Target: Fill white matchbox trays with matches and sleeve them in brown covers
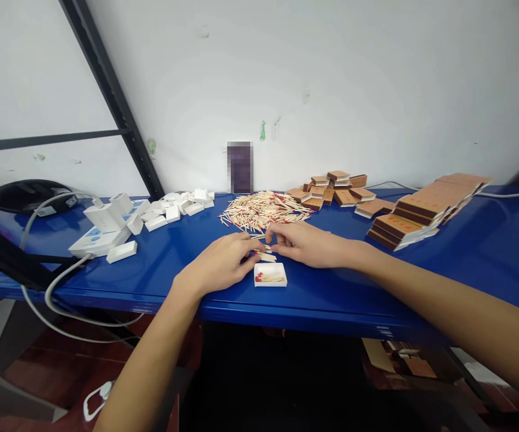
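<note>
My left hand [225,261] rests on the blue tabletop, its thumb and fingers closed around the red-tipped ends of a small bunch of matches [266,257]. Facing it from the right, my right hand [308,245] has bent fingers closed at a few more matches just behind that bunch. Its fingertips partly hide them. Directly in front of the bunch sits a white matchbox tray [270,284], open at the top, with some matches lying inside, red heads to the left. A large heap of loose matches [268,210] spreads behind both hands.
White empty trays [172,213] lie piled at the back left, near white boxes [106,225] and a cable [52,294]. Brown matchbox sleeves [344,195] are heaped at the back right, with stacked sleeves [425,210] farther right. A dark metal post [115,96] rises at left.
</note>
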{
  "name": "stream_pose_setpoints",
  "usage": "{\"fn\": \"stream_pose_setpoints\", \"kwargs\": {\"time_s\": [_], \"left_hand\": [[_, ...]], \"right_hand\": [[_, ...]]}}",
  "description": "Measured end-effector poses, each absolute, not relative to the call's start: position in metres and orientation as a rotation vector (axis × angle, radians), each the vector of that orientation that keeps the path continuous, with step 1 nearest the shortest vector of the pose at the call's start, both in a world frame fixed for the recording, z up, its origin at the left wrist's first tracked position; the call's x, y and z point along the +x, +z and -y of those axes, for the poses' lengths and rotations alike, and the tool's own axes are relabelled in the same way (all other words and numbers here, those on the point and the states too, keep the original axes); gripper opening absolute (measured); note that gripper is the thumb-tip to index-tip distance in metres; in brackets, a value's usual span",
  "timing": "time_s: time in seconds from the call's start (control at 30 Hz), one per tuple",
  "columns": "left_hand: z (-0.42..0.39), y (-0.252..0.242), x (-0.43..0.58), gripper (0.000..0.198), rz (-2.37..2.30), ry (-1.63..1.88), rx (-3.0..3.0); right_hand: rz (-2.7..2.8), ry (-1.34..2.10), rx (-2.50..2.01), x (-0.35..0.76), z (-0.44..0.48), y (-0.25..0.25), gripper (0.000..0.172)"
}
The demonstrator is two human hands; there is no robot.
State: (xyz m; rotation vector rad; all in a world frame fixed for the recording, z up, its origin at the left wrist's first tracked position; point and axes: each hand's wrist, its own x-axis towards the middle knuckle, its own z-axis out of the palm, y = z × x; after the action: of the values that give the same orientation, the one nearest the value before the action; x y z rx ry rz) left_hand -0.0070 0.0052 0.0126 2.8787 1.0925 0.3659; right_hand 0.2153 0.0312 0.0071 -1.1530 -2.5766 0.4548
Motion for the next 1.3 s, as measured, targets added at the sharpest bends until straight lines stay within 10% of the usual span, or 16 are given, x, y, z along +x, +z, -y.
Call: {"fn": "stream_pose_setpoints", "kwargs": {"time_s": [1.3], "left_hand": [[-0.007, 0.012, -0.009, 0.027, -1.141, 0.381, 2.797]], "right_hand": [[2.611, 0.515, -1.142, 0.22, -0.029, 0.014, 0.009]]}}
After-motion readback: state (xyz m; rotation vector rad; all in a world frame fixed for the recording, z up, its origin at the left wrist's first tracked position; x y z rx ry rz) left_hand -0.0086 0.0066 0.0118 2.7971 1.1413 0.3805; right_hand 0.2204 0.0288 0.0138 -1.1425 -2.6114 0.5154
